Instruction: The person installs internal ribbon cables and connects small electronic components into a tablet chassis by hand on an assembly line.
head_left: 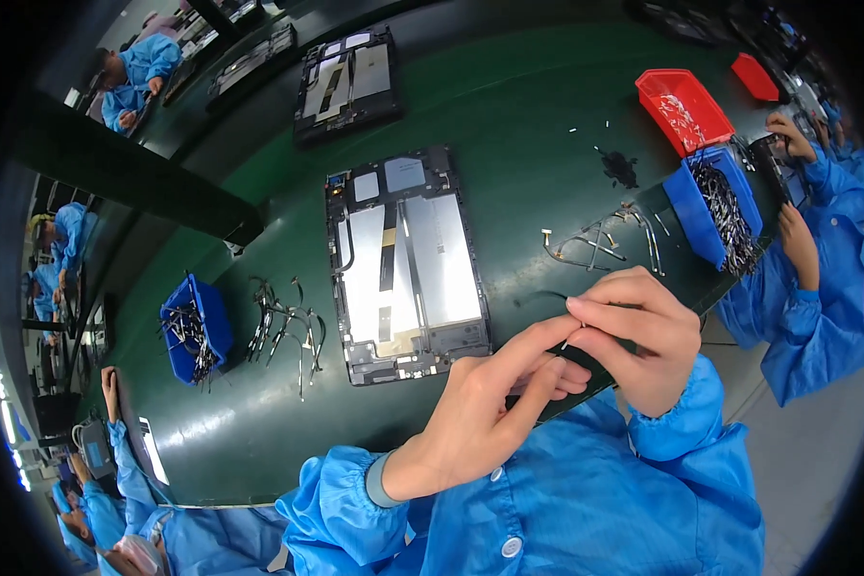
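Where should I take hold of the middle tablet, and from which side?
I'd take the tablet by its two long edges, coming in from left and right: it lies flat, and its silver panels are exposed, so an edge hold should spare them.

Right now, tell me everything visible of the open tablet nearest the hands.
The open tablet lies flat on the green table, dark-framed, its insides bare. Two shiny silver panels, metallic-looking, fill most of it, with lengthwise dark strips; two smaller pale patches sit toward the far end. The left hand overlaps its near edge; contact is unclear.
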